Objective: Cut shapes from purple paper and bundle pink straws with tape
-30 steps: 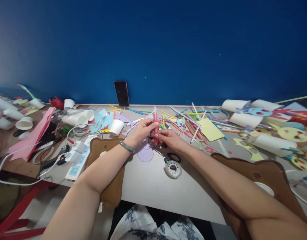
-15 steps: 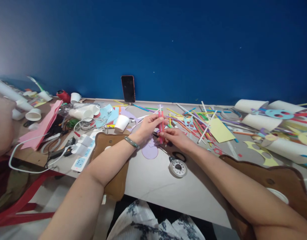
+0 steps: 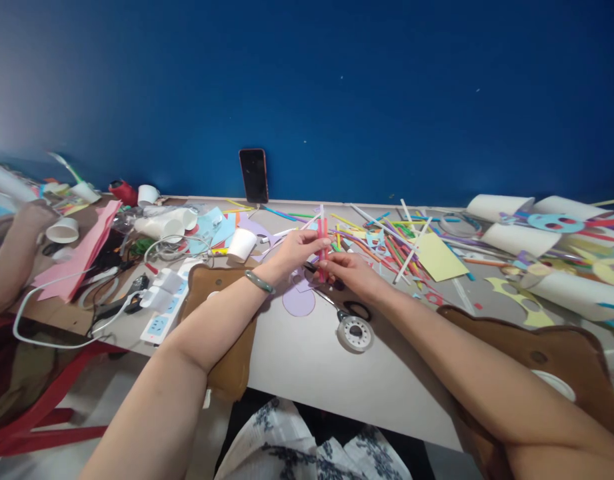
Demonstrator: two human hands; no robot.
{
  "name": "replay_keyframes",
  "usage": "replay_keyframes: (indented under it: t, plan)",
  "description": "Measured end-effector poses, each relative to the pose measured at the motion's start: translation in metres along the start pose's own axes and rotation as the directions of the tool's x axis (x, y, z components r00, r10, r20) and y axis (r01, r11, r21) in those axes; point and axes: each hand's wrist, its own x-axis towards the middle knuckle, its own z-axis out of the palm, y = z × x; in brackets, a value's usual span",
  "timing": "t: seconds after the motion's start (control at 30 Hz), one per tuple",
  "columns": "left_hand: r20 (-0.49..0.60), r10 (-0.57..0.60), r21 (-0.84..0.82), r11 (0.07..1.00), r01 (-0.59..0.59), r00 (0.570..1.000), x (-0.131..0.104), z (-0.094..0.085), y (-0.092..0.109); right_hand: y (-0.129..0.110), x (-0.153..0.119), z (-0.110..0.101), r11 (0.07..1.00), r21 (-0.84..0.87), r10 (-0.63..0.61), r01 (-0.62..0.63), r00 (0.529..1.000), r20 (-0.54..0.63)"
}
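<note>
Between my two hands, pinkish-red drinking straws (image 3: 323,231) stand upright side by side above the table. My left hand (image 3: 303,249) pinches them near the upper part, its thumb and fingers closed. Lower down, my right hand (image 3: 347,272) grips the same straws between thumb and fingertips. A white tip pokes out above them; what it belongs to is unclear. Under the hands lies a round purple paper piece (image 3: 299,302). Scissors (image 3: 357,311) rest beside it, partly hidden by my right hand, and a roll of clear tape (image 3: 355,334) sits just in front.
Loose coloured straws (image 3: 397,250) and a yellow paper sheet (image 3: 441,257) lie to the right, with white paper tubes (image 3: 577,293) beyond. A paper cup (image 3: 241,245), a power strip (image 3: 160,323) and pink paper (image 3: 81,250) are leftward. A phone (image 3: 253,175) leans on the blue wall. Another person's arm (image 3: 21,247) is far left.
My hands keep their hold on the straws with only a slight shift. The view has moved a little, and the other person's arm at far left has changed position.
</note>
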Motion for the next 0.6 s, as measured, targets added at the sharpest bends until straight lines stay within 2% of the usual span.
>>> replay_keyframes:
  t: [0.17,0.37,0.6]
  plan:
    - [0.009,-0.014,-0.040,0.999,0.014,1.000,0.0015,-0.0007,-0.0031,-0.0006,-0.0005,-0.0002,1.000,-0.004,-0.013,0.013,1.000,0.010]
    - [-0.112,-0.042,-0.098,0.995,0.031,0.993,0.0036,0.0022,-0.0032,0.0046,0.0010,-0.0015,1.000,0.012,-0.002,0.002,1.000,0.004]
    - [-0.090,0.070,-0.045,0.996,-0.074,0.993,0.0020,0.0016,0.0025,0.0035,0.0003,-0.0006,0.998,0.030,0.060,-0.061,0.997,0.039]
